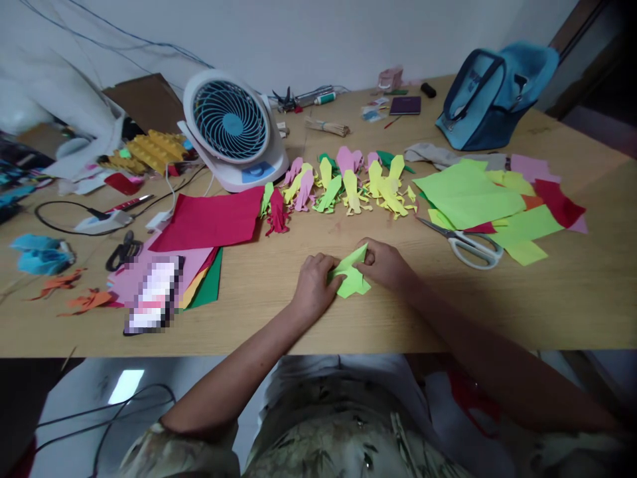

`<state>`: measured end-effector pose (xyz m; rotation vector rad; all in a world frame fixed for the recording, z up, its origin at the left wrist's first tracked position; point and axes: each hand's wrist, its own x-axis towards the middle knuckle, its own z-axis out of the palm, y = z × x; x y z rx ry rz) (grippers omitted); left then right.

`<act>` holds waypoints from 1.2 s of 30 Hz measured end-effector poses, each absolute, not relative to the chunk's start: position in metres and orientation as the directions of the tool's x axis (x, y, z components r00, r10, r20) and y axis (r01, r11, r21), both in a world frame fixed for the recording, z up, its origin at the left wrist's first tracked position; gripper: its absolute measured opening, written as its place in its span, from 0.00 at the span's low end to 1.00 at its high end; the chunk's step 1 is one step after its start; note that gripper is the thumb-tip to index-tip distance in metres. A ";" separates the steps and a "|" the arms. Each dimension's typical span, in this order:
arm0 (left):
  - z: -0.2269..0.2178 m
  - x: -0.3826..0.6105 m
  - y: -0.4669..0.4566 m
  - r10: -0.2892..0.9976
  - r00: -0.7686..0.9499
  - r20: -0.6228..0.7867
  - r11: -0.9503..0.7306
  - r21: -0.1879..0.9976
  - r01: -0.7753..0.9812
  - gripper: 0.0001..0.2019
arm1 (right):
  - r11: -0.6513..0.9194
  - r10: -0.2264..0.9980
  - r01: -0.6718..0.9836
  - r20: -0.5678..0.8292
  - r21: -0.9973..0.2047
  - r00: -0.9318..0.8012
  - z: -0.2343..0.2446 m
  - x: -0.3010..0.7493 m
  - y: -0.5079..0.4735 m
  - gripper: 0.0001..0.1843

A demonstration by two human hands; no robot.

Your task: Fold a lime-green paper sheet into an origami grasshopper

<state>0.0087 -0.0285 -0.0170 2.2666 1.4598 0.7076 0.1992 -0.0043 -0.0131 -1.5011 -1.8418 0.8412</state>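
My left hand (313, 284) and my right hand (385, 264) both pinch a partly folded light green paper (352, 273) that rests on the wooden table (279, 292). The left fingers press its left edge, the right fingers hold its upper right point. Behind the hands lies a row of several finished folded paper figures (343, 186) in yellow, pink, green and red.
White-handled scissors (470, 245) lie right of my hands beside loose coloured sheets (478, 196). A red sheet (212, 219) and a paper stack with a phone (154, 292) lie left. A white desk fan (231, 129), black scissors (123, 251), cables and a blue bag (492, 93) stand further back.
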 end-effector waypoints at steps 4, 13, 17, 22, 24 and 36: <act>-0.018 0.009 -0.029 0.915 0.344 0.211 -0.400 0.581 0.709 0.06 | 0.137 0.987 0.598 0.054 -0.789 -0.154 -0.014 0.198 -0.002 0.08; -0.017 0.010 -0.029 0.899 0.367 0.237 -0.434 0.576 0.692 0.09 | 0.122 0.991 0.646 0.051 -0.753 -0.127 -0.013 0.197 -0.001 0.06; -0.018 0.010 -0.031 0.895 0.370 0.250 -0.445 0.559 0.700 0.09 | 0.120 0.991 0.618 0.053 -0.777 -0.126 -0.013 0.200 0.001 0.05; -0.018 0.011 -0.033 0.875 0.391 0.286 -0.484 0.490 0.725 0.09 | 0.134 0.990 0.546 0.088 -0.827 -0.110 -0.022 0.206 0.006 0.03; -0.017 0.011 -0.033 0.870 0.400 0.287 -0.492 0.473 0.731 0.08 | 0.132 0.990 0.504 0.090 -0.853 -0.107 -0.027 0.207 0.007 0.03; -0.021 0.009 -0.031 0.868 0.386 0.313 -0.496 0.516 0.699 0.07 | 0.151 0.986 0.546 0.087 -0.824 -0.141 -0.020 0.205 0.005 0.11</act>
